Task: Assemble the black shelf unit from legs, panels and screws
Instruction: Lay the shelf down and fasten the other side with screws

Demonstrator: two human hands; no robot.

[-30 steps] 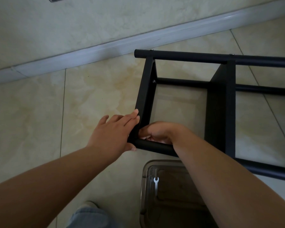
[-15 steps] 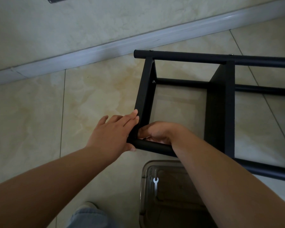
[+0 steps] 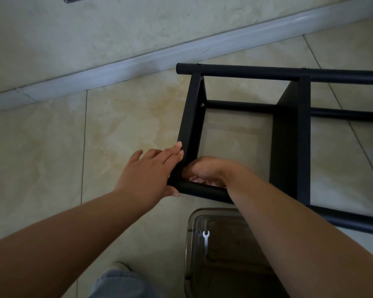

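The black shelf unit (image 3: pixel 293 136) lies on its side on the tiled floor. Its end panel (image 3: pixel 192 125) meets the near leg tube (image 3: pixel 202 191) at the corner where both hands are. My left hand (image 3: pixel 146 175) rests against the outer face of the end panel with straight fingers, its thumb at the tube's end. My right hand (image 3: pixel 207 168) reaches inside the frame at that corner with curled fingers; whatever they hold is hidden. A screw head (image 3: pixel 202 104) shows higher on the end panel.
A clear plastic box (image 3: pixel 188 244) stands on the floor just below the near leg, with a small white wrench (image 3: pixel 205 238) inside. A pale baseboard (image 3: pixel 159 59) and wall run behind the shelf. My knee (image 3: pixel 116 282) is at the bottom edge.
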